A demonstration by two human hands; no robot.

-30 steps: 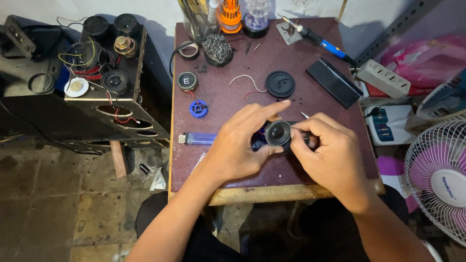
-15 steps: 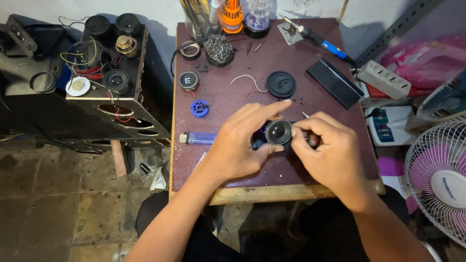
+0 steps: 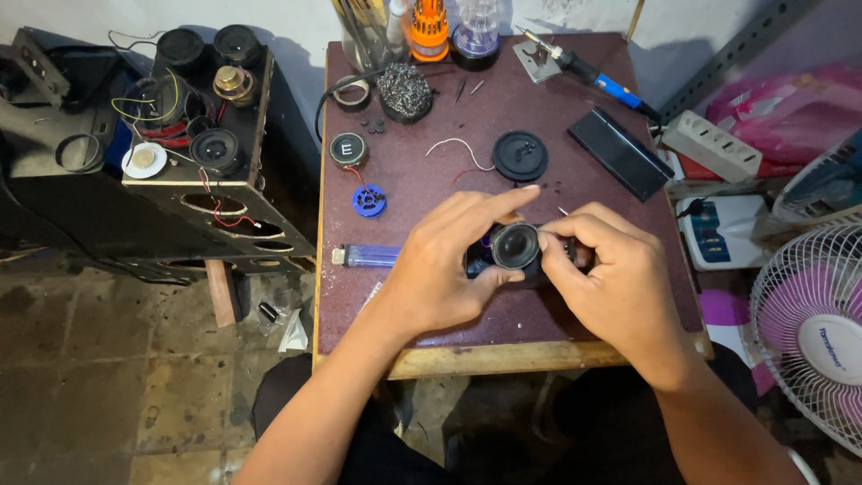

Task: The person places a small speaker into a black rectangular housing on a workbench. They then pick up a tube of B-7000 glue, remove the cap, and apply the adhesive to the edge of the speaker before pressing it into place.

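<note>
Seen from above: a small round speaker point(image 3: 514, 246) gripped between both hands over the dark maroon desk point(image 3: 449, 305), just in front of the flat black disc point(image 3: 520, 154). Left hand point(image 3: 446, 262) clamped on the speaker's left side, index finger stretched over the top, thumb underneath. Right hand point(image 3: 611, 274) curled tight against the right side, fingertips pinched at the rim — whether on a wire or a small tool, impossible to tell. Dark cone of the speaker facing up toward the camera.

Left of the disc: a loose white and red wire point(image 3: 460, 151), then a round black part with a pale face point(image 3: 347, 149). Nearer the front edge from there, a small blue plastic wheel point(image 3: 369, 200) and a blue lighter point(image 3: 366, 257) lying flat. Right of the disc, a black rectangular case point(image 3: 620, 153) set at an angle. Behind the disc, toward the wall — a soldering iron with a blue handle point(image 3: 588, 71), an orange screwdriver set point(image 3: 429, 27) and a tin of dark metal wool point(image 3: 405, 90).

Far left of the disc, off the desk, a black speaker cabinet point(image 3: 215, 193) tilted on its side, loose drivers and coloured wires piled on top. Far right, a pink and white fan point(image 3: 808, 332) and a white power strip point(image 3: 716, 145).
</note>
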